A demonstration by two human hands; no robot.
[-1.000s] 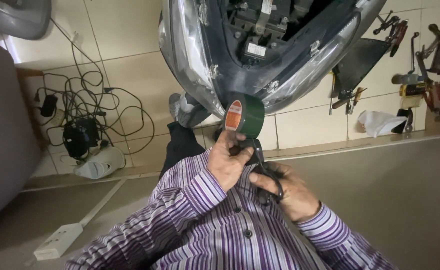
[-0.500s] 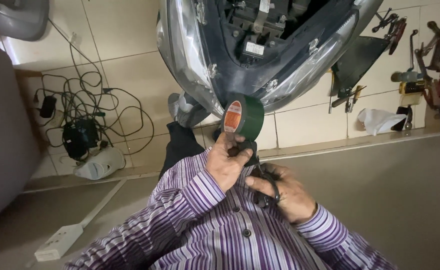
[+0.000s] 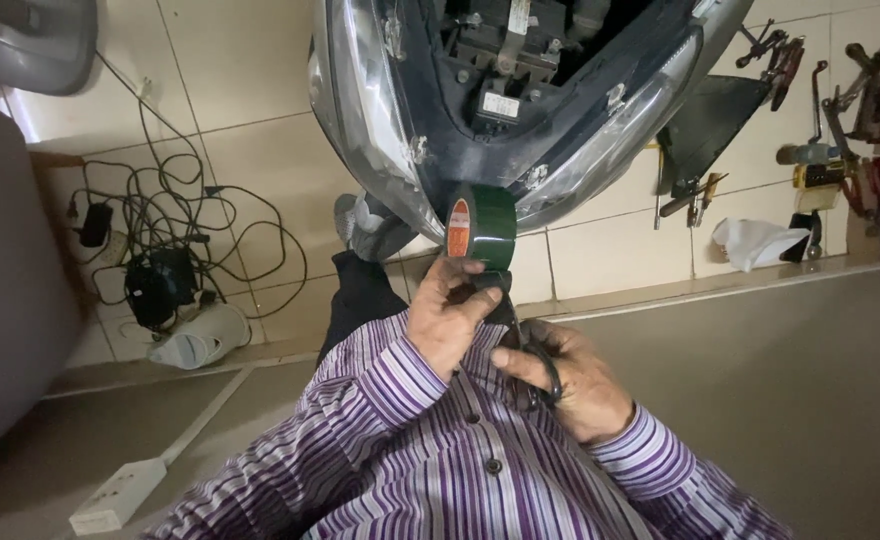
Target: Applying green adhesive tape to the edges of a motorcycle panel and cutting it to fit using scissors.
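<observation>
Tape roll: dark green, core axis toward 9 o'clock; left hand fingers grip it; right hand fingers clasp black scissors.

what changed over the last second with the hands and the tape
Very little. The right hand with the scissors shifted slightly lower and closer to the strip pulled from the tape roll. The left hand still holds the strip below the roll. The roll, the headlight unit and the cables stayed put.
</observation>
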